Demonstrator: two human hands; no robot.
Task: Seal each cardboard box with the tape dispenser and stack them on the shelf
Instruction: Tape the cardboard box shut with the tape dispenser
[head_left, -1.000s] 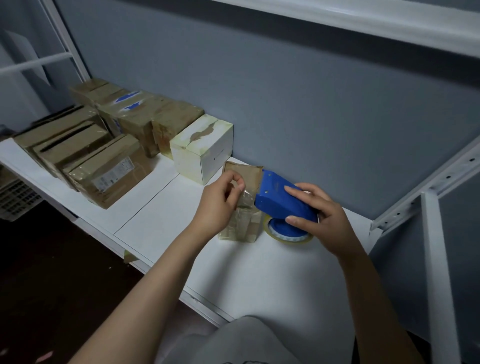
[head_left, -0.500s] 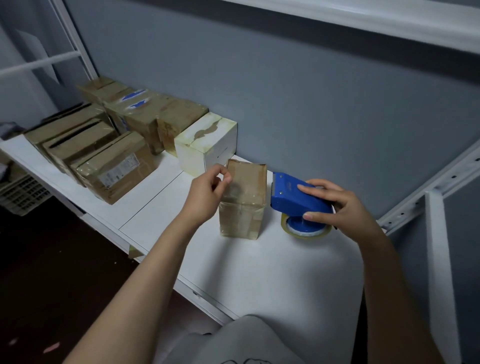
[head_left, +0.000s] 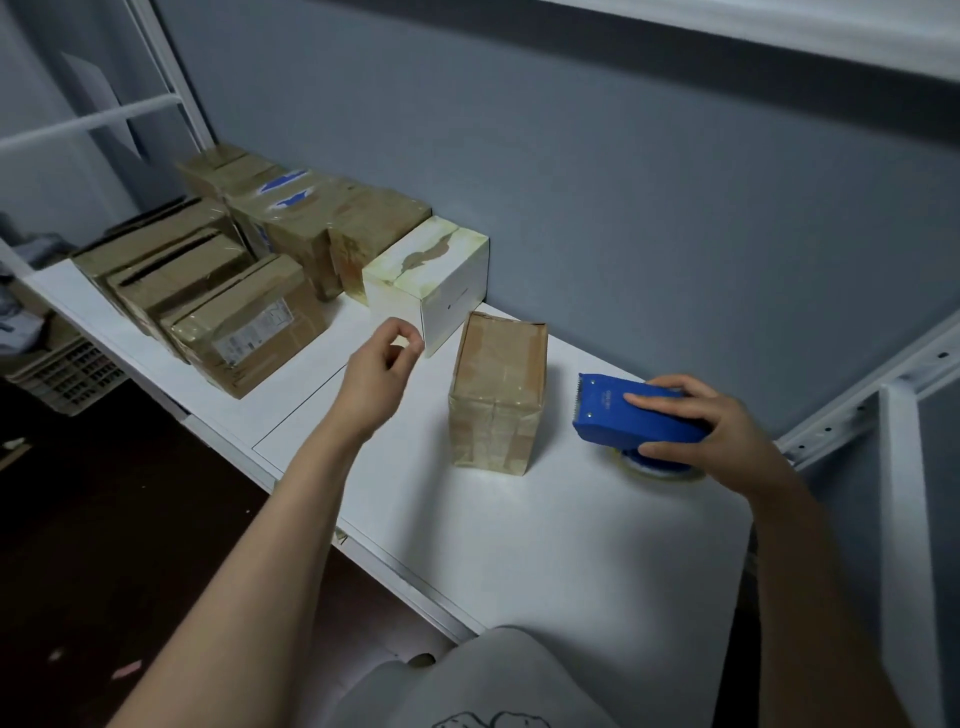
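Observation:
A small brown cardboard box (head_left: 498, 395), covered in clear tape, stands upright on the white shelf (head_left: 545, 540). My right hand (head_left: 727, 436) grips the blue tape dispenser (head_left: 631, 413) just right of the box, its roll resting on the shelf and its toothed edge facing the box. My left hand (head_left: 382, 371) hovers left of the box, apart from it, fingers loosely curled with thumb and forefinger close together, holding nothing that I can see.
A white box (head_left: 441, 283) stands behind my left hand against the grey wall. Several brown taped boxes (head_left: 244, 291) fill the shelf's left part. A white upright post (head_left: 906, 545) rises at the right. A crate (head_left: 62, 371) sits low at far left.
My left hand has let go of the small box and drawn away to the left. My right hand has pulled the dispenser off the box to the right.

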